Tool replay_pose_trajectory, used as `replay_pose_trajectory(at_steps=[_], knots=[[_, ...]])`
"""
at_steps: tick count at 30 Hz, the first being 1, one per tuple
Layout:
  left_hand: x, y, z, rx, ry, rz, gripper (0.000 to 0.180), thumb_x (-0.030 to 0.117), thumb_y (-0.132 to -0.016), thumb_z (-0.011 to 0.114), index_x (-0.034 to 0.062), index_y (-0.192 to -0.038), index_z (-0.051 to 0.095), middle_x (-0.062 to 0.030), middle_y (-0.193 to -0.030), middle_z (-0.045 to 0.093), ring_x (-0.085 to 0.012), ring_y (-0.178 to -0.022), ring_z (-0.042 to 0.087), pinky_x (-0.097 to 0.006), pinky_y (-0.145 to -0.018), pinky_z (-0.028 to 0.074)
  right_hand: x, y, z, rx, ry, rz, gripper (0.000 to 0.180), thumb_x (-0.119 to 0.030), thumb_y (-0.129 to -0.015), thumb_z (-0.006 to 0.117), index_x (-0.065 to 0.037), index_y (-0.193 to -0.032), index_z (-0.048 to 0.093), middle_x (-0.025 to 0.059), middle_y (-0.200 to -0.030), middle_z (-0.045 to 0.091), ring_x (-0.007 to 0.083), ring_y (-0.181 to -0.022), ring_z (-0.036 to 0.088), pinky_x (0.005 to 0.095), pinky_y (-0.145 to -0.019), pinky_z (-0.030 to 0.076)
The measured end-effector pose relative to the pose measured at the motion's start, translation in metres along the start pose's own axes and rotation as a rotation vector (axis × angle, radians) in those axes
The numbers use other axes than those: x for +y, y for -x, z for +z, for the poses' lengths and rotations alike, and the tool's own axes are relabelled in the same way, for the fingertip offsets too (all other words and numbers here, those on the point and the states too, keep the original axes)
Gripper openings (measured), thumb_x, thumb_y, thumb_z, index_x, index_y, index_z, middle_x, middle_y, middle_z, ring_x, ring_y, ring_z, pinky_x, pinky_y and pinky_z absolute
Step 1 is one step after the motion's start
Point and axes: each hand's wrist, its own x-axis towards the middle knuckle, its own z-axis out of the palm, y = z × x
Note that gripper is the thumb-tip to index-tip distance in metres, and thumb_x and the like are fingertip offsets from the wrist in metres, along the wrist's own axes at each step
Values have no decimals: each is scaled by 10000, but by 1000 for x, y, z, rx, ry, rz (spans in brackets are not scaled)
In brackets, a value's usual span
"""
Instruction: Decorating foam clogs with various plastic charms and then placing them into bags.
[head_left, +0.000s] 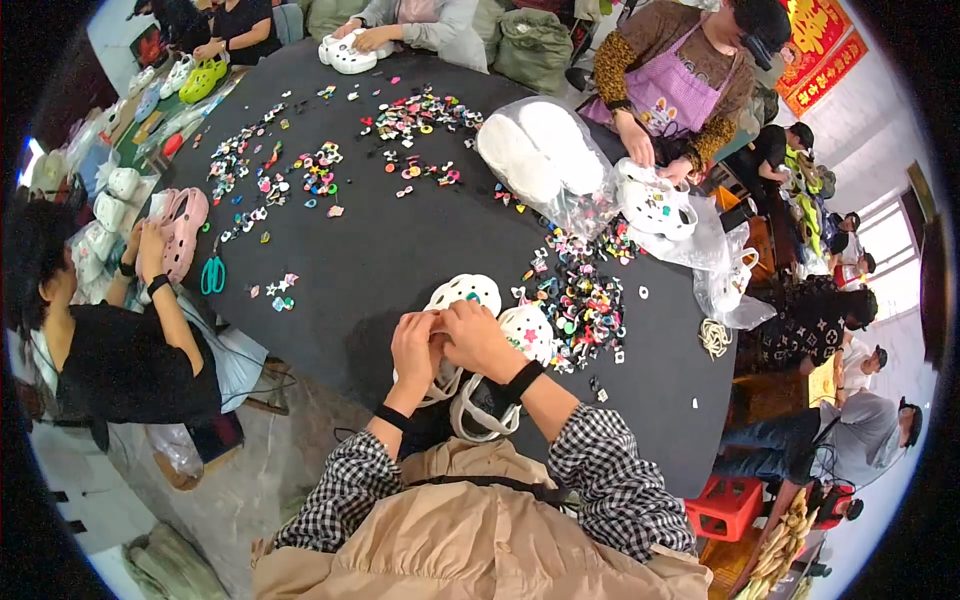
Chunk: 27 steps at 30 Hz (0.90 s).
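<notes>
In front of me at the near edge of the black table, two white clogs stand side by side. My left hand is closed at the left clog, its fingers curled against that shoe. Over the same clog my right hand has its fingers drawn together, meeting the left fingertips. Whatever lies between the fingertips is hidden. One dark green charm shows near this clog's toe. The right clog carries several small charms, a pink star among them, and sits beside my right hand. Its heel strap points toward me.
A large pile of colourful shoe charms lies right of the clogs; smaller heaps spread farther back. Teal scissors rest at the left edge. Co-workers handle a pink clog and white clogs. A plastic bag holds white shoes.
</notes>
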Motion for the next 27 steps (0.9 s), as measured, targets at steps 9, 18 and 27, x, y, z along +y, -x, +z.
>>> replay_pose_trajectory(at_steps=[9, 18, 27], knots=[[4, -2, 0, -29, 11, -39, 227, 0, -743, 647, 6, -969, 639, -141, -948, 655, -338, -946, 599, -421, -798, 493, -3, -9, 32, 118, 321, 62, 202, -111, -751, 603, -36, -933, 555, 100, -891, 547, 259, -892, 535, 365, -791, 444], [5, 2, 0, -18, 41, -87, 216, -26, -738, 664, 15, -950, 653, -121, -1044, 652, -325, -995, 587, -417, -853, 484, -4, -4, 25, 114, 273, 71, 136, -119, -776, 581, -62, -895, 614, 74, -896, 563, 243, -908, 539, 369, -825, 428], [4, 2, 1, -37, -20, -5, 188, -19, -745, 644, -12, -932, 663, -113, -1048, 644, -311, -987, 591, -388, -833, 493, -5, -7, 25, 87, 330, 39, 121, -144, -803, 563, -96, -847, 666, 36, -861, 586, 201, -927, 544, 407, -902, 387]])
